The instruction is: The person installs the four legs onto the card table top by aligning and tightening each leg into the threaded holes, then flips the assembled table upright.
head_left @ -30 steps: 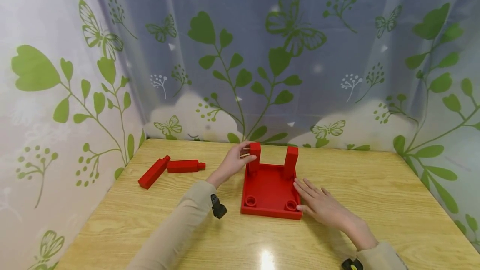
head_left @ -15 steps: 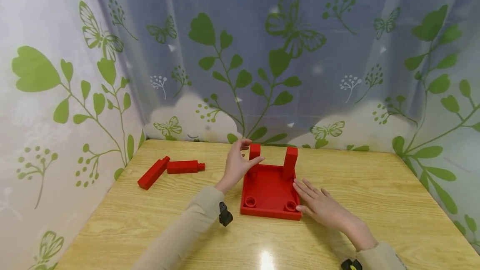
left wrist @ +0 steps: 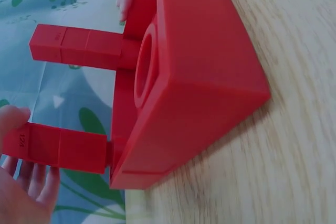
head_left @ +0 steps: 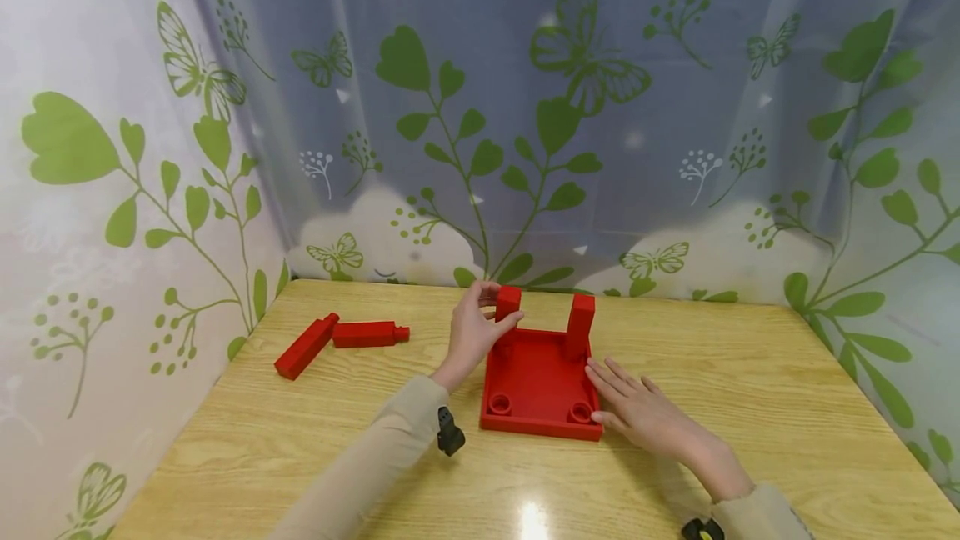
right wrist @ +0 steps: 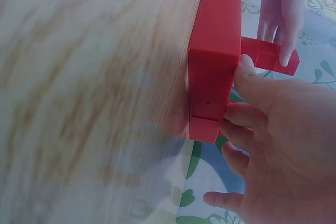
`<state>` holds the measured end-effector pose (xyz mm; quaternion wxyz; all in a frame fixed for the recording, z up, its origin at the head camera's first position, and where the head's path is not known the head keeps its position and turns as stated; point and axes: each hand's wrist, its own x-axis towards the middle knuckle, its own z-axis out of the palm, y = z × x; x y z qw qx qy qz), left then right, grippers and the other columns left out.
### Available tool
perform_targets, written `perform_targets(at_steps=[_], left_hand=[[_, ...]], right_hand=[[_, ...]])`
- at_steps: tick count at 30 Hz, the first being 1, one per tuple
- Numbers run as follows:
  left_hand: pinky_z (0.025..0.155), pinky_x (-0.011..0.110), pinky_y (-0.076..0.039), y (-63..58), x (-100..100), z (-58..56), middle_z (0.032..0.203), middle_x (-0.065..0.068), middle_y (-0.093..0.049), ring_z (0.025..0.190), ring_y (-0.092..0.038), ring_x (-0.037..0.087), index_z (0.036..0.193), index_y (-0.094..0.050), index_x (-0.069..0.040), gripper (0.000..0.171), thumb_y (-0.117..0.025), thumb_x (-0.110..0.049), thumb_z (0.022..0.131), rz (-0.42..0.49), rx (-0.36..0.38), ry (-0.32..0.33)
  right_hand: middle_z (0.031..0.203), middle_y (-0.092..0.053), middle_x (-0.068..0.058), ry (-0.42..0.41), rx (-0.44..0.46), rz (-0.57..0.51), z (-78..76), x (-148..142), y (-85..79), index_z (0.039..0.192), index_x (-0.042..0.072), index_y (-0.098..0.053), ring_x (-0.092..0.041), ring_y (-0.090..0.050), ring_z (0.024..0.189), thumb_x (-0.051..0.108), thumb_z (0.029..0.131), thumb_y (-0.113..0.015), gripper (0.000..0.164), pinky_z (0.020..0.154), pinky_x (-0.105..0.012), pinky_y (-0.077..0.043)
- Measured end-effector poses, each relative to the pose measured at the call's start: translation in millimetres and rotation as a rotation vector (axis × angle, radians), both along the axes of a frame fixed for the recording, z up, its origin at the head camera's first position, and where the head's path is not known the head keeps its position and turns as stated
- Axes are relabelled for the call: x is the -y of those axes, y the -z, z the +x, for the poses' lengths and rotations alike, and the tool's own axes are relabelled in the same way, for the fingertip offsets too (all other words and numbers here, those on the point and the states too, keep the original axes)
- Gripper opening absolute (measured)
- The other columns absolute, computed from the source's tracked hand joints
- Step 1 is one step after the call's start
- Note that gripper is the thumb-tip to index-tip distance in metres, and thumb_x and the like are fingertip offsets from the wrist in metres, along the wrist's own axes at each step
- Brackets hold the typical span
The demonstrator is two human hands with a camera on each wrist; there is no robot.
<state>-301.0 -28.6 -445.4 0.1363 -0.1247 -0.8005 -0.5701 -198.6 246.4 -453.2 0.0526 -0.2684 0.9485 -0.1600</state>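
One red base (head_left: 540, 373), two standing legs (head_left: 581, 326); left hand (head_left: 471, 336) grips one with fingers; right hand (head_left: 652, 419), fingers straight, touches base; two loose legs (head_left: 306, 347) lie on counter (head_left: 225, 457).

red tray (head_left: 536, 373): flat, hollow side up | red post (head_left: 508, 300): upright, its far-left corner

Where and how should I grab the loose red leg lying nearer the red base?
Probably best with the left hand, the closer one: from above, pinch the nearer red leg at mid-body across its long flat sides. It lies flat with nothing on top. That leaves the round peg on its right end free and avoids the left end, crowded by the slanted red leg.
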Motion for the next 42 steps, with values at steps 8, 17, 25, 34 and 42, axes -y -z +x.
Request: perform_targets(at_steps=[8,17,25,34,42], left_hand=[[0.105,0.048,-0.049,1.4,14,-10.9,0.132,0.026,-0.060,0.123,-0.058,0.040,0.139,-0.051,0.003,0.044,-0.065,0.001,0.097,0.091,0.027,0.251],[0.112,0.049,-0.043,-1.1,18,-12.2,0.140,0.024,-0.055,0.132,-0.051,0.038,0.146,-0.044,0.002,0.052,-0.064,-0.001,0.098,0.067,0.073,0.316],[0.104,0.051,-0.049,2.3,4,-5.3,0.133,0.014,-0.059,0.120,-0.057,0.034,0.136,-0.055,-0.004,0.062,-0.085,-0.021,0.084,-0.059,-0.036,0.079],[0.084,0.038,-0.058,1.9,-7,1.5,0.114,0.013,-0.060,0.101,-0.062,0.029,0.125,-0.057,-0.005,0.059,-0.089,-0.024,0.079,-0.136,-0.094,-0.084],[0.088,0.038,-0.060,3.0,-2,-1.8,0.118,0.014,-0.066,0.106,-0.066,0.029,0.126,-0.057,-0.005,0.052,-0.085,-0.014,0.084,-0.057,-0.032,-0.028]], right_hand=[[0.164,-0.028,-0.018,-0.004,-0.008,-0.004,0.5,0,-0.5,0.157,0.001,-0.033,-0.043,-0.022,0.151,0.040,0.105,-0.052,0.068,0.110,-0.077,-0.022],[0.164,-0.027,-0.018,-0.006,-0.003,-0.007,0.9,0,-0.6,0.158,0.002,-0.032,-0.044,-0.021,0.151,0.041,0.105,-0.051,0.068,0.110,-0.077,-0.022],[0.164,-0.029,-0.018,-0.001,-0.008,-0.002,1.2,0,-0.7,0.157,0.002,-0.033,-0.043,-0.022,0.150,0.040,0.105,-0.052,0.067,0.110,-0.077,-0.023],[0.164,-0.029,-0.018,-0.001,-0.013,-0.009,0.6,0,-0.3,0.157,0.002,-0.033,-0.043,-0.022,0.151,0.040,0.105,-0.052,0.068,0.110,-0.076,-0.022],[0.164,-0.028,-0.018,-0.002,-0.011,-0.010,0.6,0,-0.5,0.158,0.002,-0.033,-0.043,-0.022,0.151,0.041,0.105,-0.052,0.068,0.110,-0.076,-0.022]])
